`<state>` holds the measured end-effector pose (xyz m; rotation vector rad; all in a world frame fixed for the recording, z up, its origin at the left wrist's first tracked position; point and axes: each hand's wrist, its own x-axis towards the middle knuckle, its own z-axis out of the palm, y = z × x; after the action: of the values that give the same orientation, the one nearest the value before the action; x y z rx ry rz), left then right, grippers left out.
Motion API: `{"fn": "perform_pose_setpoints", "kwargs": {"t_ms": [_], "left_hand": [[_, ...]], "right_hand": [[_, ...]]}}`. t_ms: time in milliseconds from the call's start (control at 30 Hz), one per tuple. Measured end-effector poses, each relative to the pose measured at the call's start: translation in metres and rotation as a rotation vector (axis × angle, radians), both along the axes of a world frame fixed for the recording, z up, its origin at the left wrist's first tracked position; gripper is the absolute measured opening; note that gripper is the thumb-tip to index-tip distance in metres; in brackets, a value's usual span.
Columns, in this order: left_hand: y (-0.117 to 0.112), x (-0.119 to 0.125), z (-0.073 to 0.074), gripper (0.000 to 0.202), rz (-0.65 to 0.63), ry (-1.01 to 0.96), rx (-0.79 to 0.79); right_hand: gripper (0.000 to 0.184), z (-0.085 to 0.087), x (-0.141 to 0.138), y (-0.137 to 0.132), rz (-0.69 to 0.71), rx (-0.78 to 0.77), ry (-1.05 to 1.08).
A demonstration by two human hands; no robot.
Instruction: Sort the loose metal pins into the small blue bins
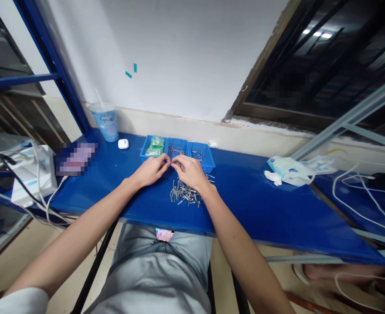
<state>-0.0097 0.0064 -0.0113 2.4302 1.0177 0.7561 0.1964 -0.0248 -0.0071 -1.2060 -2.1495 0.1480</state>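
Note:
My left hand [153,169] and my right hand [188,170] meet at their fingertips above the blue table, just in front of the bins. Both are closed in a pinch, and whatever sits between the fingers is too small to make out. Below my right hand lies a loose pile of thin metal fasteners [186,194], like screws or rivets. Behind the hands stand three blue bins side by side. Green-and-white packets [156,145] fill the left bin [142,150]; metal fasteners lie in the middle bin [179,142] and the right bin [208,158].
On the blue table [244,209], a cup with a straw [104,122], a white earbud case [123,144] and a blurred-out pinkish object [78,159] stand left. A power strip with cables [37,174] is farther left. A tissue pack [288,170] lies right, near white cables.

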Motion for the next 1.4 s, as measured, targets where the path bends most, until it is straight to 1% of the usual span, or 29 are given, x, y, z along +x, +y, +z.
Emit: {"fn": "perform_pose_setpoints", "kwargs": {"t_ms": [133,267,367,667,767,933,967,1067,1133,1233,1300,1400], "left_hand": [[-0.0021,0.0007,0.0032,0.025,0.003,-0.043,0.013],[-0.0028,0.0003,0.0045,0.031,0.007,-0.048,0.013],[-0.0018,-0.0005,0.0038,0.032,-0.010,-0.032,0.002],[-0.0004,-0.0011,0.0027,0.032,-0.017,-0.008,0.048],[-0.0015,-0.0007,0.0041,0.032,-0.036,-0.006,0.043],[-0.0012,-0.0008,0.0037,0.032,-0.058,-0.005,0.044],[-0.0008,-0.0010,0.0034,0.033,-0.049,-0.008,0.048],[0.0002,-0.0018,0.0026,0.034,-0.001,-0.025,0.060],[0.0007,-0.0023,0.0025,0.034,0.011,-0.036,0.064],[0.0010,-0.0028,0.0023,0.031,-0.011,-0.042,0.060],[0.0011,-0.0029,0.0019,0.032,-0.020,-0.041,0.054],[0.0010,-0.0027,0.0014,0.031,-0.025,-0.034,0.050]], "right_hand": [[0.016,0.0006,-0.0004,0.0000,-0.009,0.035,0.013],[0.019,0.0021,-0.0004,-0.0014,-0.058,0.077,0.019],[0.019,0.0030,-0.0004,-0.0023,-0.070,0.081,0.018],[0.021,0.0048,-0.0010,-0.0032,-0.064,0.074,0.013],[0.024,0.0047,-0.0020,-0.0028,-0.092,0.075,0.010],[0.035,0.0041,-0.0018,-0.0015,-0.128,0.058,0.005],[0.033,0.0041,-0.0015,-0.0015,-0.119,0.047,0.014],[0.017,0.0045,-0.0008,-0.0021,-0.075,0.007,0.043],[0.015,0.0048,-0.0007,-0.0028,-0.060,0.005,0.039],[0.011,0.0050,-0.0007,-0.0031,-0.058,0.023,0.025],[0.012,0.0050,-0.0005,-0.0028,-0.060,0.026,0.019],[0.022,0.0048,-0.0001,-0.0018,-0.058,0.027,0.003]]}}
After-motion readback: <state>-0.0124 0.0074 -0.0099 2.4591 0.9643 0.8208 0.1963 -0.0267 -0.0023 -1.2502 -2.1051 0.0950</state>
